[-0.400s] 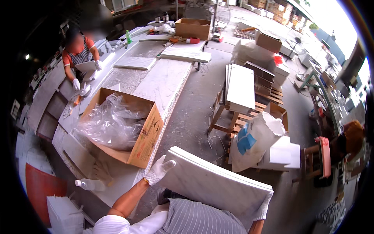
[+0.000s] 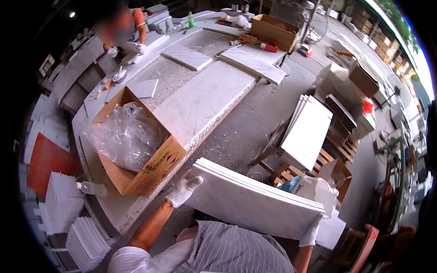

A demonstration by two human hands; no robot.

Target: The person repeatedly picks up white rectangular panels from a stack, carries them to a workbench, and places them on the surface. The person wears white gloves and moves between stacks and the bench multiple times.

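Observation:
A stack of several long white marble slabs (image 2: 255, 200) with grey veining is held in front of my body, their long edges tilted down to the right. My left hand (image 2: 184, 189), in a white knitted glove, grips the left end, thumb on the near face. My right hand (image 2: 311, 231), gloved alike, closes on the lower right end; its fingers are partly hidden. Just beyond my left hand, a cardboard box (image 2: 159, 170) full of clear plastic bags (image 2: 127, 132) sits on the workbench (image 2: 205, 93).
More slabs (image 2: 307, 132) rest on a stand over a wooden pallet (image 2: 325, 159), to the right. A white sack (image 2: 314, 189) lies close beyond my right hand. A co-worker (image 2: 123, 32) stands across the workbench. Stacked white slabs (image 2: 88, 243) and a plastic bottle (image 2: 91, 188) are at left.
My view has turned, so the workbench and stand appear rotated and shifted right. Both hands keep their hold on the marble slabs, which sit slightly higher in view.

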